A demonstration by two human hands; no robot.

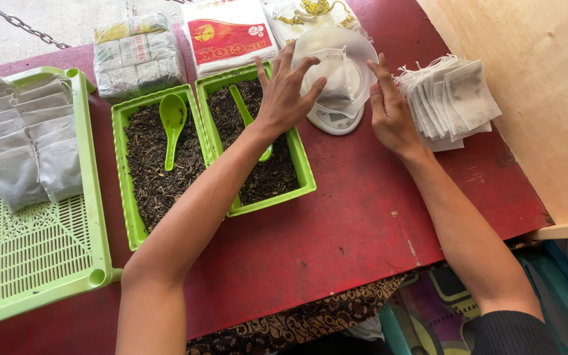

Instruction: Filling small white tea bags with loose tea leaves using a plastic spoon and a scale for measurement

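White pouch (pixel 334 73) is steadied on scale (pixel 334 118) by left hand (pixel 286 92), fingers spread, unclenched; right hand (pixel 389 108) laid flat at 3 o'clock, grasping nothing.

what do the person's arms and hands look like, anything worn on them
Both arms are bare from the wrist up along the forearm. The left hand and right hand carry no gloves, and no rings, watch or bracelets show. The only clothing visible is a dark ribbed sleeve edge on the right arm near the elbow, at the bottom of the picture. The left arm shows no sleeve in view.
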